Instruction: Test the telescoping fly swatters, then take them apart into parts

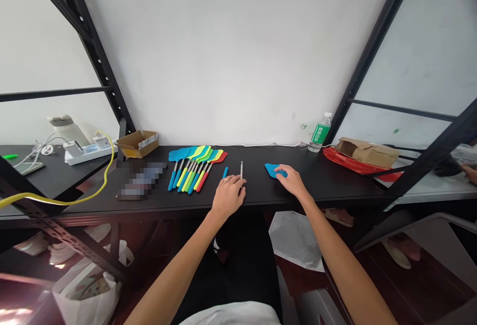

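My left hand (229, 195) rests on the black tabletop, its fingers bent and closed at the lower end of a thin light rod (241, 168). A blue handle (225, 172) pokes out just beyond its knuckles; the rest of it is hidden under the hand. To the right, my right hand (291, 180) pinches the edge of a flat blue silicone piece (271, 170) with a dotted surface and a pointed end. Left of my hands lies a row of several silicone spatulas (196, 168) in blue, green, yellow and red, handles toward me.
An open cardboard box (137, 144) and a blurred dark item (143, 181) lie at left. A water bottle (319, 133) stands by the wall at right, near a brown paper bag (367, 152) on red plastic. A yellow cable (100, 183) crosses the left shelf post.
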`<action>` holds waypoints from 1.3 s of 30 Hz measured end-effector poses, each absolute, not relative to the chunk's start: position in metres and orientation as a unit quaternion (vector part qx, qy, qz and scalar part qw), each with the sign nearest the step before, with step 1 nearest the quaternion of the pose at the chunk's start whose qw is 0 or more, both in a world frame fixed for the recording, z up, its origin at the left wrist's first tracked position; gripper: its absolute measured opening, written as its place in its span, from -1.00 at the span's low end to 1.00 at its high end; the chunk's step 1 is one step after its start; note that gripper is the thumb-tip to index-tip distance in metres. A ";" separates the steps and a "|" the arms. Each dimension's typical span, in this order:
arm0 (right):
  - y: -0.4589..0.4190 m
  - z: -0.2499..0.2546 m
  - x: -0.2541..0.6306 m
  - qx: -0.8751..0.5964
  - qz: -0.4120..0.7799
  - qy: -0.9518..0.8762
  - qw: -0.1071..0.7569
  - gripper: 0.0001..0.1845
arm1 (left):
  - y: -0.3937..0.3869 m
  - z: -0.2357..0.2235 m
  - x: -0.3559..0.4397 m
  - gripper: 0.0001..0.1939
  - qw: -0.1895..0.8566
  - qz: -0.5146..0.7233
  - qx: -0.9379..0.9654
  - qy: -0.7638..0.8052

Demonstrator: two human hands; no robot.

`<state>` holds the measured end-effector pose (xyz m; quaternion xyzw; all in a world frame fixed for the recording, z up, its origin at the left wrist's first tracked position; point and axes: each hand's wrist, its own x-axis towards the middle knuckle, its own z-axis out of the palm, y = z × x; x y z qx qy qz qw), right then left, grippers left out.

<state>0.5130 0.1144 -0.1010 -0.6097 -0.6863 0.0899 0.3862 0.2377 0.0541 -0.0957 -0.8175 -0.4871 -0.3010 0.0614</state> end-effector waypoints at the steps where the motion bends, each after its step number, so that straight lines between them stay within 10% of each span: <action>1: 0.113 -0.100 0.513 -0.609 0.091 -0.683 0.393 -0.73 | 0.054 -0.095 0.238 -0.66 0.063 -0.302 -0.817 -0.487; 16: 0.108 -0.101 0.518 -0.592 0.144 -0.584 0.537 -0.70 | 0.061 -0.065 0.143 -0.67 0.171 -0.163 -0.676 -0.698; 39: 0.103 -0.083 0.481 -0.503 0.209 -0.566 0.619 -0.76 | 0.047 -0.049 0.187 -0.52 0.220 -0.110 -0.757 -0.605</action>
